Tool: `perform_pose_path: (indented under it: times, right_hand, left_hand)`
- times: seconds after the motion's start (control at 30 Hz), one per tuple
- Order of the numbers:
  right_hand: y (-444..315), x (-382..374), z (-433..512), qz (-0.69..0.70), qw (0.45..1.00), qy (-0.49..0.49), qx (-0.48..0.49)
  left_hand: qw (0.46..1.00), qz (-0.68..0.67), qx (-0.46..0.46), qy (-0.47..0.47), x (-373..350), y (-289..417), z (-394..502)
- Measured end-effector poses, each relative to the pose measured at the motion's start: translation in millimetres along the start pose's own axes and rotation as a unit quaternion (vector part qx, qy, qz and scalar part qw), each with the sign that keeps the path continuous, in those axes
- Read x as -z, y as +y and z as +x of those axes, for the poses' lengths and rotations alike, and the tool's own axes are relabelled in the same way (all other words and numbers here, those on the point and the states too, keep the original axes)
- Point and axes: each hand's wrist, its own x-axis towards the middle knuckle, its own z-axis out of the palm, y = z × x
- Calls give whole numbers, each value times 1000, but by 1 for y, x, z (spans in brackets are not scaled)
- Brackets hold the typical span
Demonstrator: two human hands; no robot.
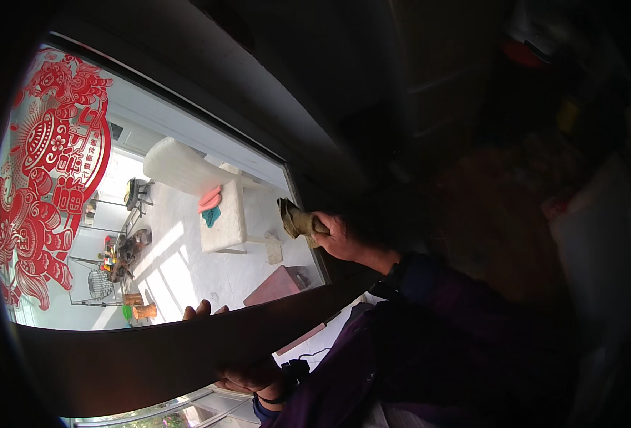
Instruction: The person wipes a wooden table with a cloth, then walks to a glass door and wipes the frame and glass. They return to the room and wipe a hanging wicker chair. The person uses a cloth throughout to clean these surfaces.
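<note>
A glass door with a dark frame (149, 364) stands before me, its picture turned sideways. My left hand (248, 377) grips the door's frame, its fingertips showing over the inner edge beside the glass. In my right hand (337, 235) is a bunched olive-brown cloth (297, 219), held at the glass near the corner of the pane; whether it touches cannot be told. A red papercut-style decoration (48, 176) with writing covers the far end of the glass.
Through the glass show a white chair (222, 219) with pink and teal cloth-like items, a pink box-like object (275, 286), wood stumps (144, 311), a green stool-like object (127, 312) and a folding stool (140, 195). The right side is too dark to make out.
</note>
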Motion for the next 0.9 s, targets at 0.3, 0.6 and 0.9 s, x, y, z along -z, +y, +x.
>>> perform_pose_path:
  times: [0.3, 0.6, 0.9]
  right_hand:
    - [-29, 21, -35, -132, 986, -97, -12]
    - [-102, 31, -56, -44, 982, -179, 50]
    - [-128, 23, -45, -41, 981, -155, 109]
  left_hand:
    - [998, 28, -36, 33, -6, -6, 0]
    - [997, 36, -68, 16, -2, -8, 1]
    - [987, -148, 25, -61, 11, -13, 6]
